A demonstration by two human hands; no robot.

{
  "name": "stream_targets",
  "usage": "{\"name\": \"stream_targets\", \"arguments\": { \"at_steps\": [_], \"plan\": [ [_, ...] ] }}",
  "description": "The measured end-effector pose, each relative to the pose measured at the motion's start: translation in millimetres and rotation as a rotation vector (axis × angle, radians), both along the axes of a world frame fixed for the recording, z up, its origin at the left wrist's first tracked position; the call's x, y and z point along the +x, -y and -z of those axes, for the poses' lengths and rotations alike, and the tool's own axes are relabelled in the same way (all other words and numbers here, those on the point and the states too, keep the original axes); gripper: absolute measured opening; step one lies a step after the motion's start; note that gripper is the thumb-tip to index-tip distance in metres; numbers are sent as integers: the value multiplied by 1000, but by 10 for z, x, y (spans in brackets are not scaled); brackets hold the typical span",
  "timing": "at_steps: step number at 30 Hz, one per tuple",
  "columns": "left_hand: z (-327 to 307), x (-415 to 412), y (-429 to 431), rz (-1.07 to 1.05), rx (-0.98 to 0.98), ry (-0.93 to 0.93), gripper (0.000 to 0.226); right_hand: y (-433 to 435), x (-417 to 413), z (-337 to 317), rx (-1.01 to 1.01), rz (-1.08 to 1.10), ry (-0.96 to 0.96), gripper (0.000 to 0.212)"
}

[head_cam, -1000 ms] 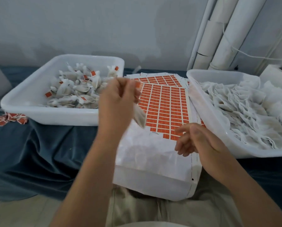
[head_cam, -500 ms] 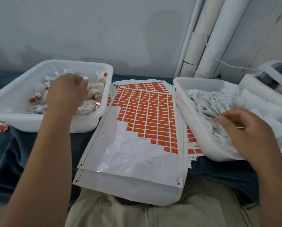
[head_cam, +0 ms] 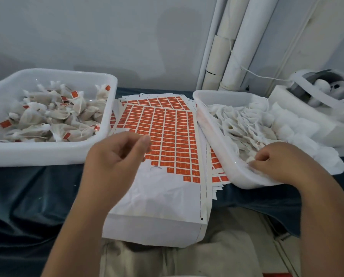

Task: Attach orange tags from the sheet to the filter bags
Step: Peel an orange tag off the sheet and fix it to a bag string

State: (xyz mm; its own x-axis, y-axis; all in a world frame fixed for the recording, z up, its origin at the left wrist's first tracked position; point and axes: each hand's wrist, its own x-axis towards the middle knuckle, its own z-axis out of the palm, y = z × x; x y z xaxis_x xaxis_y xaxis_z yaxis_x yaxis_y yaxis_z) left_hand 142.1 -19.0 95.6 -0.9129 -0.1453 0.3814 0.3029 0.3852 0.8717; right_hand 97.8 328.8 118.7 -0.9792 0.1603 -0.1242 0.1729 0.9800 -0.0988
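Right hand [head_cam: 283, 166] is pinching an untagged filter bag [head_cam: 250, 159] in the tub [head_cam: 209, 124] right of the tag sheet [head_cam: 167, 196]. Left hand [head_cam: 115, 158] is hovering over the sheet's left edge, loosely curled, apparently empty, nearer the orange tags [head_cam: 177, 148]. Sheet's long axis is running away from the person.

The left hand [head_cam: 117, 156] hovered over the sheet [head_cam: 163, 198] of orange tags [head_cam: 167, 132], fingers loosely curled, nothing visible in them. The right hand [head_cam: 281, 164] reached into the right tub [head_cam: 227, 93], pinching a white bag [head_cam: 251, 159] beside a heap of untagged bags [head_cam: 239, 124]. The left tub [head_cam: 37, 154] held tagged bags [head_cam: 53, 118]. Both tubs sat on a blue cloth [head_cam: 27, 196], the sheet between them.
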Motion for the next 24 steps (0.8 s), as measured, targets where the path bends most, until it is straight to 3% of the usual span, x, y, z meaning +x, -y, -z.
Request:
{"name": "stream_targets", "arguments": {
  "at_steps": [7,11,14,17,18,21,24],
  "plan": [
    [193,25,-203,109,-12,95,36,-45,247,-115,-230,1,-412,23],
    [219,94,-383,200,49,71,24,169,457,-303,-458,-160,-610,19],
    [242,179,-548,224,104,26,24,394,593,-361,-505,-368,-485,21],
    [254,240,-658,344,19,70,59,669,656,-250,-464,-604,-281,23],
    [258,246,-677,402,24,110,59,741,656,-196,-497,-656,-228,23],
    [284,250,-709,470,132,160,25,832,613,-100,-656,-641,-172,25],
    [292,247,-719,383,207,142,24,794,569,-92,-844,-549,-165,20]
  ]
}}
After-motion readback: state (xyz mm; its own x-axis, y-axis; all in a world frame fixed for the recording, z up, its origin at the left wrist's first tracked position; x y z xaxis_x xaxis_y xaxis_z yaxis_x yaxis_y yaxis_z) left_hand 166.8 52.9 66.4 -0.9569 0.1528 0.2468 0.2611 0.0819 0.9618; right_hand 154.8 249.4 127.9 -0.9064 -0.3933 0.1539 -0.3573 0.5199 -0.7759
